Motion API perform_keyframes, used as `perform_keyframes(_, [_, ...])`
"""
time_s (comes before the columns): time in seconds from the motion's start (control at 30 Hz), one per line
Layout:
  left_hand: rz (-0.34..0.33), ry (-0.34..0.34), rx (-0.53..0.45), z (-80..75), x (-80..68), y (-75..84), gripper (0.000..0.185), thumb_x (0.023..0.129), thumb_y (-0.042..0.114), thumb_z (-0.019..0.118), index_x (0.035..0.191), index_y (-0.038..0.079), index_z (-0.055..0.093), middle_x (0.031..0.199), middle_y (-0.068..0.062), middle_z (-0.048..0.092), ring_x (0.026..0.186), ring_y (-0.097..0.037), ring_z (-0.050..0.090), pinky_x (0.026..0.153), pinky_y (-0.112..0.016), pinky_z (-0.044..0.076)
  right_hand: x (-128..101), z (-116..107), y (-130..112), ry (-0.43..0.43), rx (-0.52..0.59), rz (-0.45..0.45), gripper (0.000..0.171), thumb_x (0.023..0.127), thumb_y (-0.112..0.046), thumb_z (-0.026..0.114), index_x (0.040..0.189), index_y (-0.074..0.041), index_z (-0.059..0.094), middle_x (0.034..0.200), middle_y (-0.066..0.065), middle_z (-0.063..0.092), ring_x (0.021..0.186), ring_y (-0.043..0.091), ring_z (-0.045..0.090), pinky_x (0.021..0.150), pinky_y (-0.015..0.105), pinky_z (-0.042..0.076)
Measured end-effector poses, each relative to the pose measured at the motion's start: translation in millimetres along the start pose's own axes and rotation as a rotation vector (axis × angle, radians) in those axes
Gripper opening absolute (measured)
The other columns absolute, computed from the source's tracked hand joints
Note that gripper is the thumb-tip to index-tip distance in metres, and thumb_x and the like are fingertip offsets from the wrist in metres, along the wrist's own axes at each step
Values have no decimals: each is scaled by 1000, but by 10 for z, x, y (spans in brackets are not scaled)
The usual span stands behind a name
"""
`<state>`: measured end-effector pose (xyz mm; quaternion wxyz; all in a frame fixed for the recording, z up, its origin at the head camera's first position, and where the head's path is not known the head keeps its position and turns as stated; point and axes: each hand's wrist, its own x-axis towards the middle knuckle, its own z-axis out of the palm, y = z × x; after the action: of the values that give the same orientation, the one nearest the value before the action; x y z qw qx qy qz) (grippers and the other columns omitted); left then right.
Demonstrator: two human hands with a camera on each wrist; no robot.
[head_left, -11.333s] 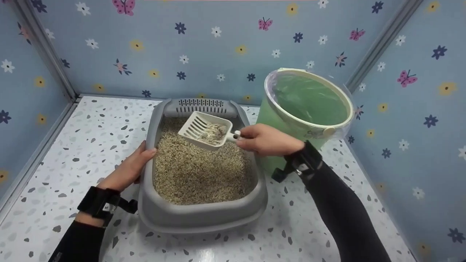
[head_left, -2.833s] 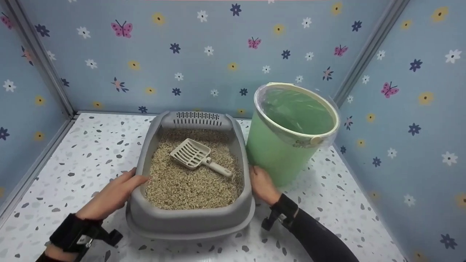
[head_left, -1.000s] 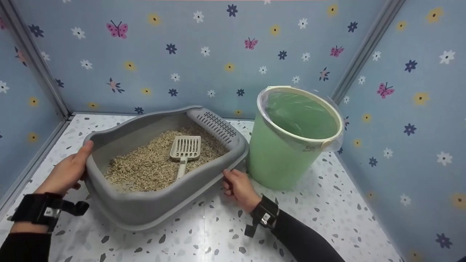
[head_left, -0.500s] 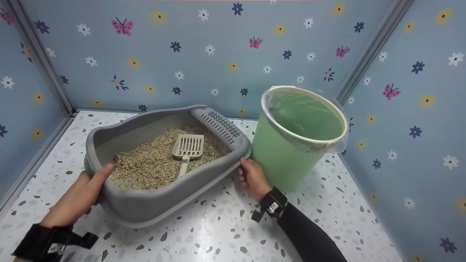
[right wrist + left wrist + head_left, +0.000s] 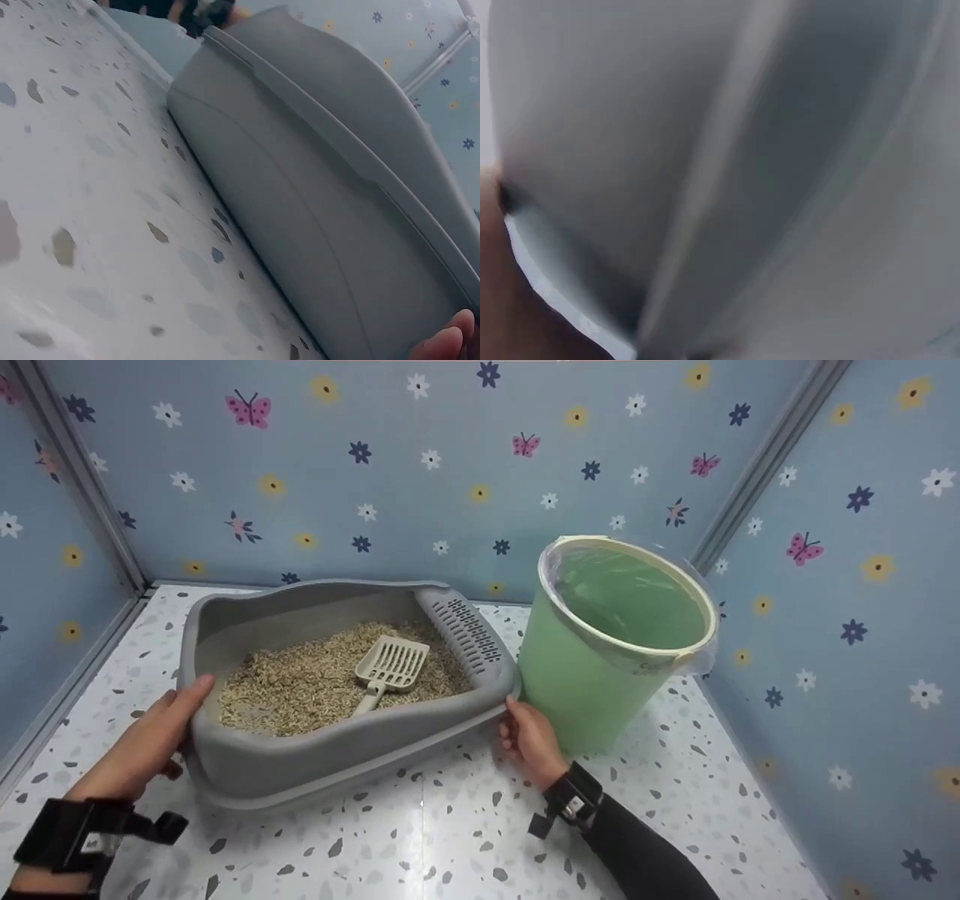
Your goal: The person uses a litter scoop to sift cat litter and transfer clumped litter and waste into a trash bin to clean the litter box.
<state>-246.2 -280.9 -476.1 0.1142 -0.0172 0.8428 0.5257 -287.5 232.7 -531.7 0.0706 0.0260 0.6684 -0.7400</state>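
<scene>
Nearest, on the speckled white floor [image 5: 450, 840], a dark sleeve with a black wrist strap on each side. Left hand [image 5: 142, 742] laid against the near left corner of the grey litter tray [image 5: 315, 754], thumb up along the rim, fingers round the outer wall and partly hidden, so holding rather than flat. Right hand [image 5: 529, 735] curled under the tray's right lip, gripping the rim just beside the green bin [image 5: 585, 690]; in the right wrist view only a fingertip [image 5: 442, 341] at the lower edge against the grey wall [image 5: 322, 225]. Left wrist view blurred, filled by the tray's grey side [image 5: 727, 172]. Tray turned at an angle on the floor, slotted end [image 5: 469, 630] toward the bin, whether lifted or resting not clear. Inside, pale litter [image 5: 300, 690] heaped in the middle and right, with a cream slotted scoop [image 5: 390, 667] lying on top, handle pointing toward the near wall. Bin upright, lined with a clear bag folded over its cream rim, close to the tray's right corner. Beyond, blue wallpaper [image 5: 420, 457] with flowers and butterflies.
</scene>
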Motion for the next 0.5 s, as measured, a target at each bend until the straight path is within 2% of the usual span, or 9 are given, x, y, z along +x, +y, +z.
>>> perform_keyframes(0.1, [-37, -12, 17, 93, -174, 62, 99, 112, 74, 29, 168, -7, 16, 106, -16, 57, 87, -28, 54, 62, -41, 47, 72, -20, -16, 37, 44, -7, 38, 118, -43, 52, 93, -14, 59, 78, -2, 57, 64, 10, 49, 52, 21, 39])
perform_keyframes(0.2, [-38, 15, 8, 165, -221, 108, 99, 113, 73, 32, 168, -8, 17, 102, -14, 56, 83, -27, 52, 60, -39, 46, 90, -18, -39, 41, 51, -33, 37, 120, -40, 48, 96, -14, 60, 79, -2, 56, 65, 10, 49, 53, 21, 41])
perform_keyframes(0.3, [-26, 43, -12, 159, -168, 99, 94, 113, 71, 34, 164, -6, 25, 95, -10, 53, 77, -24, 50, 59, -37, 45, 40, -3, -37, 26, 45, -52, 35, 121, -40, 46, 101, -14, 60, 81, -3, 56, 65, 9, 48, 54, 21, 41])
perform_keyframes(0.4, [1, 68, -45, 80, -54, 43, 85, 115, 67, 35, 161, -4, 33, 85, -4, 50, 65, -20, 47, 54, -35, 44, -61, 13, 0, -1, 32, -40, 35, 120, -41, 46, 101, -14, 59, 80, -3, 56, 64, 10, 47, 53, 22, 39])
perform_keyframes(0.5, [30, 88, -92, -9, 71, -14, 81, 115, 64, 35, 163, -1, 36, 85, 0, 54, 62, -15, 49, 54, -34, 46, -168, 12, 38, -49, 13, -11, 35, 120, -41, 47, 99, -15, 57, 79, -3, 56, 64, 11, 47, 53, 24, 37])
